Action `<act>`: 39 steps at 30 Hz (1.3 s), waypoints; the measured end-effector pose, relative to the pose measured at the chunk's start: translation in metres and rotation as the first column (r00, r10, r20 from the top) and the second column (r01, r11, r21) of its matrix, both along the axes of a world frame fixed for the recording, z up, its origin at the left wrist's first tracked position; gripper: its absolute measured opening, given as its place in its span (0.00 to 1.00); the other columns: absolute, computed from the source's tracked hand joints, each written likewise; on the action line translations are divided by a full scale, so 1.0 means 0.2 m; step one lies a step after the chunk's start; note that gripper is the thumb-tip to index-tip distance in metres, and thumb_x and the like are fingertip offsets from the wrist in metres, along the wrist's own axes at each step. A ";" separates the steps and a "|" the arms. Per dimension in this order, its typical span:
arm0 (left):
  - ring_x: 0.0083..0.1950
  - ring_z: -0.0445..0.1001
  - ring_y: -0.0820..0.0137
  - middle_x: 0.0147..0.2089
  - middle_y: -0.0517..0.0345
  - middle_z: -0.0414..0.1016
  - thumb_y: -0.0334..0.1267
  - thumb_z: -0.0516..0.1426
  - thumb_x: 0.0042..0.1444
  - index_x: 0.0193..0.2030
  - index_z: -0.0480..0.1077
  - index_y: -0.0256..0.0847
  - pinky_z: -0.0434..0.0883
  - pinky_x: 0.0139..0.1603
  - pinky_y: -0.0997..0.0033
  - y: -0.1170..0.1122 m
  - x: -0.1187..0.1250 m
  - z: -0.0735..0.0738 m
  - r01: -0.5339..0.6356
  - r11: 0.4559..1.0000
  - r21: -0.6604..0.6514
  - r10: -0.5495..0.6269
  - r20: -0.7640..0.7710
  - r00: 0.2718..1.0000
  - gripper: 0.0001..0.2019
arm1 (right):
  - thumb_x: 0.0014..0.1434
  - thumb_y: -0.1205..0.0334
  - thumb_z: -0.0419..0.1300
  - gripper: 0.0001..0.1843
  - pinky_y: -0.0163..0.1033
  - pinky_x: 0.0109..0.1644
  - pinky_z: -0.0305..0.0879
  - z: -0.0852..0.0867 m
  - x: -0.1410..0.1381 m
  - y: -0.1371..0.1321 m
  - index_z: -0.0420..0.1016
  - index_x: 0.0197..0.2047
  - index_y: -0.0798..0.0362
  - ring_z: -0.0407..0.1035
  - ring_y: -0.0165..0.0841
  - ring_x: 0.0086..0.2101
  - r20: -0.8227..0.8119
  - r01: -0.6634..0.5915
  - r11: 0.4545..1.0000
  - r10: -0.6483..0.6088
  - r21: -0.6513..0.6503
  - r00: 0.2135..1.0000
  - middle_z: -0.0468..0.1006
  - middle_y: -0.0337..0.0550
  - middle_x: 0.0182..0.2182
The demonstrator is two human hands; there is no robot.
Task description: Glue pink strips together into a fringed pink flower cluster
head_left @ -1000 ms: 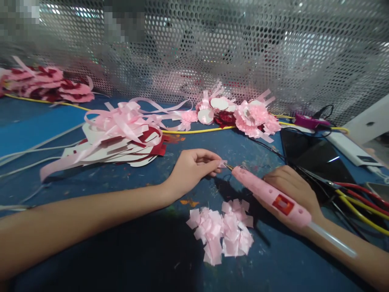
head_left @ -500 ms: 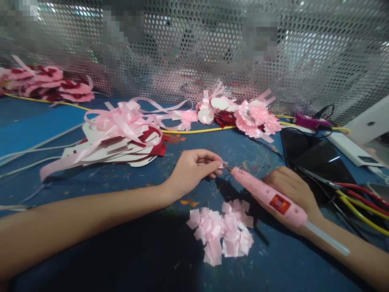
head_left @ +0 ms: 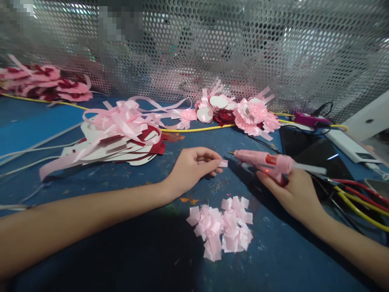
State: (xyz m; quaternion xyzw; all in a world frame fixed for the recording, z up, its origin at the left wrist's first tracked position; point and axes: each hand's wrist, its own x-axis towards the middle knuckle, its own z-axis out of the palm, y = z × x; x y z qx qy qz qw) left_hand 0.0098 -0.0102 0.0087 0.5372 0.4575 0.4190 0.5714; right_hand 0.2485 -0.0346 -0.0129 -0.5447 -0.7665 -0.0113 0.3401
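Note:
Between the thumb and fingers of my left hand (head_left: pixel 199 164) a small piece of pink ribbon (head_left: pixel 224 163) is pinched, its end sticking out to the right. My right hand (head_left: pixel 296 192) grips a pink hot glue gun (head_left: pixel 264 159) by its handle. A clear glue stick (head_left: pixel 310 168) pokes out of the gun's back end, and a small light glows on its side. The nozzle points left and is a short gap away from the ribbon piece. In front of both hands lies a loose pile of cut pink ribbon pieces (head_left: pixel 209 227) on the blue table (head_left: pixel 136 239).
Pink ribbon loops (head_left: pixel 121 117) lie on stacked white and red cut-outs (head_left: pixel 121 150) at left. Pink rosettes (head_left: pixel 252 111) sit along the perforated metal screen (head_left: pixel 182 48). A black tablet (head_left: pixel 310 150), a white power bank (head_left: pixel 349 148) and several cables (head_left: pixel 361 207) crowd the right.
My right hand has drawn the glue gun's nozzle off the ribbon piece, up and to the right, and turned the gun more level. My left hand has hardly moved.

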 end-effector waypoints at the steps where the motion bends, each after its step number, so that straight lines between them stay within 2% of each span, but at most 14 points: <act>1: 0.28 0.76 0.76 0.26 0.57 0.78 0.33 0.63 0.47 0.30 0.73 0.33 0.73 0.29 0.82 0.00 0.00 0.00 0.006 1.000 0.005 -0.006 -0.001 1.000 0.05 | 0.55 0.50 0.59 0.15 0.42 0.33 0.61 -0.01 0.00 0.00 0.66 0.39 0.52 0.65 0.37 0.32 -0.048 0.022 1.000 -0.023 -0.003 0.999 0.70 0.45 0.32; 3: 0.27 0.76 0.76 0.26 0.57 0.78 0.33 0.63 0.47 0.30 0.73 0.34 0.73 0.29 0.82 0.00 0.00 0.00 0.012 1.000 0.013 -0.012 -0.006 1.000 0.05 | 0.53 0.51 0.61 0.18 0.43 0.35 0.61 -0.01 0.00 0.00 0.63 0.43 0.52 0.63 0.37 0.33 -0.187 0.086 0.995 -0.075 0.055 0.980 0.66 0.45 0.36; 5: 0.27 0.76 0.76 0.25 0.57 0.78 0.32 0.63 0.46 0.29 0.73 0.34 0.73 0.29 0.82 -0.01 0.00 0.01 0.015 1.000 0.018 -0.014 -0.006 1.000 0.04 | 0.52 0.55 0.62 0.16 0.43 0.35 0.59 -0.01 0.00 -0.02 0.61 0.40 0.50 0.60 0.35 0.32 -0.381 0.160 0.970 -0.080 0.182 0.921 0.62 0.42 0.34; 7: 0.27 0.76 0.76 0.25 0.58 0.78 0.32 0.63 0.46 0.29 0.73 0.34 0.72 0.28 0.83 -0.03 0.01 0.01 0.010 1.000 0.016 -0.010 0.012 1.000 0.04 | 0.52 0.60 0.61 0.13 0.42 0.34 0.56 0.00 -0.01 -0.04 0.58 0.34 0.48 0.57 0.32 0.28 -0.499 0.188 0.927 0.000 0.326 0.866 0.59 0.37 0.29; 9: 0.26 0.76 0.77 0.25 0.58 0.78 0.31 0.63 0.46 0.29 0.73 0.33 0.72 0.28 0.84 -0.05 0.02 0.02 0.017 1.000 -0.010 -0.017 0.032 0.999 0.04 | 0.50 0.65 0.62 0.15 0.39 0.30 0.55 0.02 -0.03 -0.08 0.55 0.28 0.48 0.56 0.30 0.24 -0.471 0.113 0.903 0.106 0.414 0.876 0.58 0.33 0.24; 11: 0.24 0.74 0.78 0.24 0.58 0.77 0.31 0.63 0.46 0.29 0.73 0.33 0.71 0.26 0.84 -0.09 0.03 0.03 0.064 0.996 -0.058 -0.062 0.033 0.998 0.04 | 0.49 0.68 0.63 0.15 0.36 0.25 0.54 0.04 -0.07 -0.13 0.57 0.27 0.49 0.57 0.27 0.20 -0.354 -0.019 0.929 0.160 0.370 0.921 0.59 0.31 0.21; 13: 0.21 0.73 0.79 0.22 0.58 0.77 0.31 0.62 0.46 0.28 0.73 0.33 0.70 0.24 0.84 -0.13 0.04 0.04 0.140 0.984 -0.109 -0.137 0.028 0.990 0.03 | 0.51 0.67 0.62 0.09 0.33 0.22 0.55 0.06 -0.10 -0.17 0.63 0.31 0.50 0.59 0.25 0.18 -0.221 -0.152 0.966 0.198 0.208 0.955 0.62 0.30 0.19; 15: 0.20 0.71 0.79 0.21 0.59 0.76 0.30 0.62 0.45 0.27 0.73 0.34 0.68 0.21 0.84 -0.17 0.06 0.05 0.186 0.972 -0.145 -0.185 0.016 0.983 0.02 | 0.54 0.65 0.61 0.05 0.31 0.21 0.56 0.07 -0.14 -0.20 0.68 0.36 0.51 0.60 0.23 0.16 -0.147 -0.249 0.967 0.255 0.052 0.956 0.66 0.29 0.17; 18: 0.20 0.72 0.79 0.20 0.61 0.74 0.29 0.62 0.44 0.26 0.73 0.34 0.67 0.20 0.84 -0.19 0.07 0.05 0.201 0.965 -0.170 -0.204 0.001 0.979 0.01 | 0.56 0.64 0.59 0.05 0.29 0.18 0.55 0.06 -0.18 -0.23 0.72 0.38 0.52 0.59 0.22 0.14 -0.155 -0.322 0.946 0.313 -0.035 0.937 0.67 0.27 0.15; 25: 0.21 0.73 0.78 0.19 0.61 0.75 0.27 0.61 0.42 0.25 0.74 0.35 0.67 0.22 0.83 -0.18 0.08 0.04 0.209 0.968 -0.137 -0.218 -0.051 0.975 0.02 | 0.55 0.65 0.60 0.04 0.28 0.21 0.56 0.06 -0.19 -0.24 0.76 0.35 0.54 0.60 0.21 0.15 -0.163 -0.325 0.945 0.317 -0.024 0.934 0.68 0.29 0.15; 33: 0.20 0.73 0.78 0.19 0.61 0.75 0.28 0.61 0.44 0.26 0.74 0.35 0.68 0.22 0.84 -0.17 0.07 0.05 0.242 0.957 -0.162 -0.250 -0.028 0.968 0.01 | 0.56 0.64 0.59 0.05 0.28 0.20 0.57 0.06 -0.19 -0.23 0.75 0.36 0.53 0.62 0.22 0.15 -0.122 -0.313 0.950 0.309 -0.013 0.943 0.70 0.30 0.15; 39: 0.21 0.74 0.77 0.20 0.61 0.75 0.28 0.61 0.44 0.25 0.74 0.36 0.69 0.22 0.84 -0.18 0.07 0.04 0.265 0.954 -0.143 -0.277 -0.073 0.958 0.01 | 0.56 0.66 0.58 0.04 0.28 0.20 0.57 0.07 -0.19 -0.23 0.75 0.33 0.54 0.63 0.22 0.15 -0.134 -0.352 0.936 0.349 0.002 0.928 0.71 0.31 0.16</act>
